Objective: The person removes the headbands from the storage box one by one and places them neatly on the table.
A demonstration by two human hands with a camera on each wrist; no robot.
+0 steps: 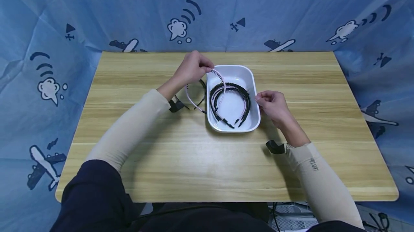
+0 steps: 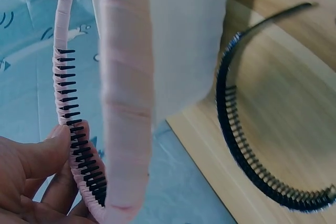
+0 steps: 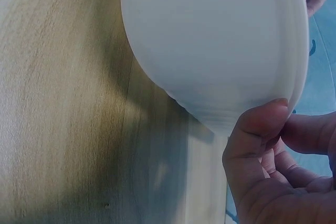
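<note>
My left hand (image 1: 194,67) pinches a pink wrapped headband (image 2: 126,93) by its curved top, where black comb teeth line the inside. One arm of the headband hangs over the tray, the other to the left of it. My right hand (image 1: 273,106) grips the rim of a white plastic tray (image 1: 233,72) between thumb and finger at its right side. Inside the tray lie several black headbands (image 1: 248,106), with pink showing among them. Left of the tray, a black toothed headband (image 2: 223,108) lies on the table, partly overlapped by the held one.
The wood-grain table (image 1: 207,167) carries the tray near its middle. Blue patterned cloth (image 1: 207,16) hangs behind it and at both sides. Black wrist cameras (image 1: 275,147) stick out below the sleeves. At the bottom right, below the table edge, are cables and a white basket.
</note>
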